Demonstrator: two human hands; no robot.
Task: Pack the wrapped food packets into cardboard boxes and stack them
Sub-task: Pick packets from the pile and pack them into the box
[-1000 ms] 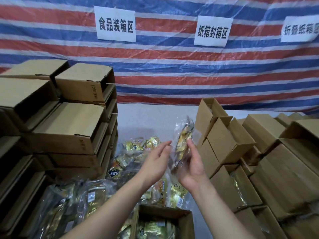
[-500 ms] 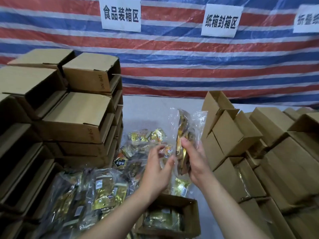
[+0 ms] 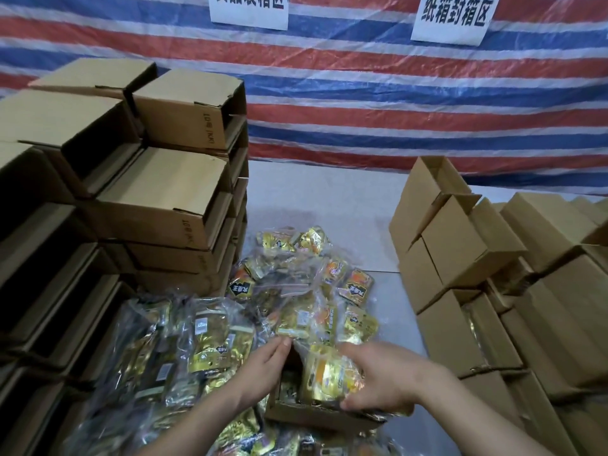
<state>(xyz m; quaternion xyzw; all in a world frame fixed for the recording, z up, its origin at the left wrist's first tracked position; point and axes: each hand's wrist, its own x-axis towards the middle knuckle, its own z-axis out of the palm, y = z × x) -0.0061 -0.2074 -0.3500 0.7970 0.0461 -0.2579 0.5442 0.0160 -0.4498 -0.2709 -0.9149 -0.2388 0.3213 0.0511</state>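
The open box (image 3: 316, 414) sits low centre on the tabletop (image 3: 345, 209), mostly hidden behind both hands & the packet; only its near wall & a dark bit of inside show. Contents hard to make out, something gold in there. Both signs on the striped tarp (image 3: 362, 93) are cut off at the top edge, so only 1 reads whole-ish.

Right hand (image 3: 386, 380) grips a gold wrapped packet (image 3: 329, 378), fingers curled over its top, thumb under, holding it at the box mouth. Left hand (image 3: 263, 366) has fingers straight & together, tips touching the box's far-left rim; it holds nothing.

Vs 0.5 s ago: the packet was held up upright at chest height in the right hand, left hand beside it. Now both hands are down at the box & the view has tilted down.

Counts: 2 hands, 1 packet in hand, 1 open box being filled, 2 signs. Loose packet pile (image 3: 296, 291) behind & left of the box: too many & too overlapped to count. Box stack left (image 3: 164, 192) & box stack right (image 3: 477, 274): partly out of view, no count.
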